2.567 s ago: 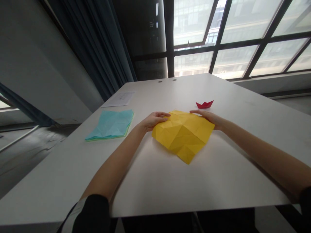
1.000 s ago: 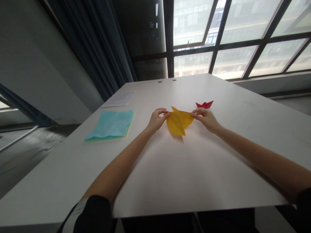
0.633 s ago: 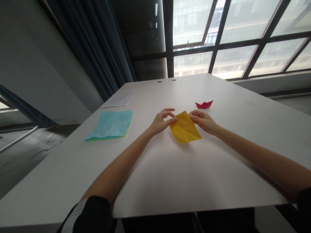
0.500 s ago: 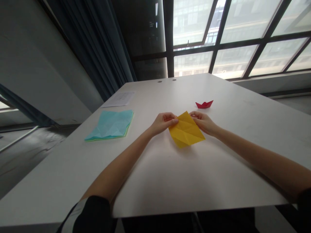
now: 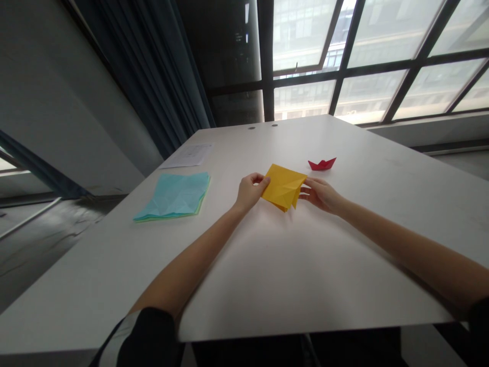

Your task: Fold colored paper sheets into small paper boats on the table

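yellow paper (image 5: 284,182): head view, between left hand (image 5: 251,192) and right hand (image 5: 321,196); dangling flaps (image 5: 296,197) could crease crooked
left hand: pinching the yellow paper
right hand: fingers parted at its other side, can't tell if pinching; folds might slip if that's loose

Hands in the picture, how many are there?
2. The left hand pinches the yellow paper at the left edge; the right hand is at the right edge, partly behind it. No other hand shows.

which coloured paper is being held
The yellow paper, pinched by the left hand with the right hand at its edge; the blue-topped stack and red boat lie untouched.
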`<act>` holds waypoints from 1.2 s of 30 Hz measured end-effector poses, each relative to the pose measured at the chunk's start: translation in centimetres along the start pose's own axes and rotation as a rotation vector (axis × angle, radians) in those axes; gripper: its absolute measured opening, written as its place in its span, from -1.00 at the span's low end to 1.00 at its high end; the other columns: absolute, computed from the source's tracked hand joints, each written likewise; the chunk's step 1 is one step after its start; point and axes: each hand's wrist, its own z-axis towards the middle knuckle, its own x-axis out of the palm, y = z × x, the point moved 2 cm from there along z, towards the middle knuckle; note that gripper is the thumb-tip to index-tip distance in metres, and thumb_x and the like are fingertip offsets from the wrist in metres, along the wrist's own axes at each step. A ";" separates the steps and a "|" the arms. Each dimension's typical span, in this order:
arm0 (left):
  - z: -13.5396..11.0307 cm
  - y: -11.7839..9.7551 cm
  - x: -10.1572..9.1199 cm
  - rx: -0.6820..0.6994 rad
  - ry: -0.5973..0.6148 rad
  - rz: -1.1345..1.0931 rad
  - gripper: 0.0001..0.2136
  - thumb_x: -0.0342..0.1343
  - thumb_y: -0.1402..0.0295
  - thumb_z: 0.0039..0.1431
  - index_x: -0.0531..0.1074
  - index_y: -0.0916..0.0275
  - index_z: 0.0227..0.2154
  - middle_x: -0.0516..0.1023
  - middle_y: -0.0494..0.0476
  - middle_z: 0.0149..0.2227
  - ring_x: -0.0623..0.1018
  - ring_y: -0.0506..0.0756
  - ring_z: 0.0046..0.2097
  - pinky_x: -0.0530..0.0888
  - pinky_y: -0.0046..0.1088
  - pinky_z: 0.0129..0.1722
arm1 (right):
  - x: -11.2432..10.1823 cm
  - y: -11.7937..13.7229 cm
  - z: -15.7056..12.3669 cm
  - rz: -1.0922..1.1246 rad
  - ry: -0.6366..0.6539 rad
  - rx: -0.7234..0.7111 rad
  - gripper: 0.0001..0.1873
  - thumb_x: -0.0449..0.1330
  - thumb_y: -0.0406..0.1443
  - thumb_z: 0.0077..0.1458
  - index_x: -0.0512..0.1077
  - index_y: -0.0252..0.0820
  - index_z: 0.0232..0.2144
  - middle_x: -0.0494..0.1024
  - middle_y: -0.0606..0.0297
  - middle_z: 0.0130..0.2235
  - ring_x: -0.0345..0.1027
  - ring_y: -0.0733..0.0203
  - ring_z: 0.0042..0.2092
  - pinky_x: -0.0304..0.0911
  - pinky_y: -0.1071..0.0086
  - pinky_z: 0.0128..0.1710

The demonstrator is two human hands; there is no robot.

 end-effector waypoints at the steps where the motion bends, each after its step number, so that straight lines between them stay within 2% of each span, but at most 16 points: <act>1: 0.0 0.2 0.0 0.009 -0.018 0.037 -0.72 0.12 0.14 -0.05 0.41 0.31 -0.51 0.47 0.07 -0.45 0.44 0.00 -0.40 0.36 -0.54 -0.42 | 0.0 -0.1 0.0 0.025 0.006 0.036 -0.72 0.11 -0.06 0.01 0.43 -0.11 -0.33 0.48 0.26 -0.17 0.37 0.22 -0.25 0.30 0.30 -0.24; 5: -0.1 0.5 0.0 0.025 -0.031 0.115 -0.73 0.12 0.14 -0.05 0.41 0.30 -0.51 0.49 0.08 -0.45 0.45 0.02 -0.39 0.36 -0.52 -0.42 | 0.3 -0.3 -0.2 0.031 0.055 0.153 -0.56 0.01 0.06 0.03 0.41 -0.07 -0.22 0.43 0.23 -0.04 0.37 0.17 -0.22 0.32 0.27 -0.24; 10: -0.4 0.6 0.4 0.030 -0.007 0.127 -0.75 0.11 0.17 -0.04 0.39 0.29 -0.52 0.49 0.08 -0.44 0.45 0.01 -0.41 0.36 -0.52 -0.42 | 0.6 -0.8 -0.4 -0.123 0.096 0.199 -0.67 0.19 -0.10 -0.03 0.45 -0.14 -0.23 0.45 0.21 -0.05 0.32 0.17 -0.07 0.29 0.39 -0.23; 15: -0.5 0.2 0.5 0.015 -0.009 0.099 -0.78 0.11 0.22 -0.05 0.33 0.29 -0.57 0.44 0.06 -0.47 0.43 -0.01 -0.41 0.34 -0.55 -0.45 | 0.6 -1.1 -0.4 -0.156 0.105 0.244 -0.71 0.22 -0.21 -0.04 0.46 -0.15 -0.21 0.46 0.20 -0.04 0.33 0.20 -0.08 0.27 0.46 -0.32; 18: -0.6 -0.4 0.6 -0.067 0.022 -0.043 -0.84 0.13 0.31 -0.09 0.32 0.27 -0.46 0.42 0.00 -0.50 0.44 -0.03 -0.44 0.34 -0.57 -0.47 | 0.5 -1.0 -0.4 -0.140 0.066 0.224 -0.76 0.19 -0.25 -0.03 0.47 -0.17 -0.25 0.47 0.19 -0.06 0.34 0.20 -0.08 0.29 0.43 -0.25; 22: -0.9 -0.5 0.8 -0.234 0.100 -0.241 -0.62 0.21 0.30 -0.14 0.26 0.24 -0.23 0.44 -0.02 -0.50 0.46 -0.02 -0.46 0.36 -0.57 -0.50 | 0.9 -0.5 -0.5 -0.155 0.070 0.180 -0.77 0.16 -0.35 -0.05 0.48 -0.21 -0.27 0.51 0.19 -0.13 0.36 0.17 -0.09 0.29 0.35 -0.13; 27: -1.0 0.0 0.9 -0.320 0.222 -0.253 -0.64 0.28 0.24 -0.22 0.37 0.33 -0.36 0.49 0.12 -0.45 0.47 -0.01 -0.45 0.36 -0.56 -0.52 | 1.1 -0.3 -0.7 -0.288 0.063 0.149 -0.74 0.19 -0.32 -0.07 0.45 -0.23 -0.25 0.53 0.18 -0.17 0.40 0.12 -0.15 0.33 0.28 -0.16; 30: -0.9 0.3 0.9 -0.306 0.194 -0.278 -0.67 0.29 0.27 -0.23 0.37 0.33 -0.39 0.48 0.08 -0.50 0.46 -0.02 -0.48 0.38 -0.52 -0.51 | 0.9 -0.5 -0.8 -0.281 0.060 0.110 -0.59 0.28 -0.26 -0.15 0.34 -0.16 -0.18 0.50 0.19 -0.14 0.41 0.12 -0.16 0.35 0.25 -0.20; 32: -0.8 0.5 0.8 -0.277 0.152 -0.305 -0.68 0.28 0.29 -0.22 0.36 0.32 -0.39 0.46 0.04 -0.54 0.45 -0.03 -0.51 0.38 -0.52 -0.51 | 0.9 -0.7 -0.8 -0.274 0.076 0.119 -0.47 0.33 -0.25 -0.21 0.25 -0.11 -0.15 0.51 0.21 -0.19 0.43 0.14 -0.21 0.37 0.24 -0.26; 36: -0.6 0.5 0.8 -0.239 0.090 -0.305 -0.73 0.24 0.34 -0.17 0.33 0.31 -0.39 0.43 0.00 -0.55 0.44 -0.05 -0.51 0.39 -0.53 -0.51 | 0.5 -0.9 -0.6 -0.264 0.059 0.146 -0.43 0.33 -0.28 -0.22 0.15 -0.07 -0.15 0.54 0.30 -0.33 0.44 0.19 -0.31 0.36 0.31 -0.37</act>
